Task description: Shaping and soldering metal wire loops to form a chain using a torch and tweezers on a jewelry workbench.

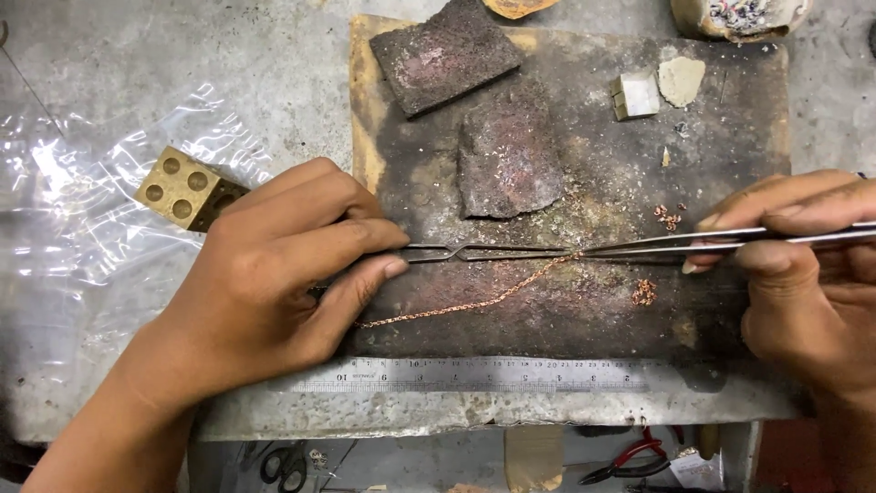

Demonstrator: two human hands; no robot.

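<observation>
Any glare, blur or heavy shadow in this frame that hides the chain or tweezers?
Head view: even light, soft shadows under the left hand and right hand; glare only on the plastic sheet and ruler; chain and both tweezers stay sharp.

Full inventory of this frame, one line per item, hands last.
soldering board: 1, charred brown-black, centre of bench
flat slabs: 2, dark reddish-grey, on the board's upper part
chain: 1, copper-coloured, lying diagonally across the board
cross-lock tweezers: 1, steel, from the left, tip at the chain's upper end
straight tweezers: 1, steel, from the right, tip at the same spot
loose link clusters: 2, copper, right part of board
pale blocks: 2, whitish, board's upper right
steel ruler: 1, silver, along the board's near edge
dapping block: 1, brass, left on clear plastic
pliers: 1, red-handled, below bench edge
left hand: holds cross-lock tweezers
right hand: holds straight tweezers
</observation>
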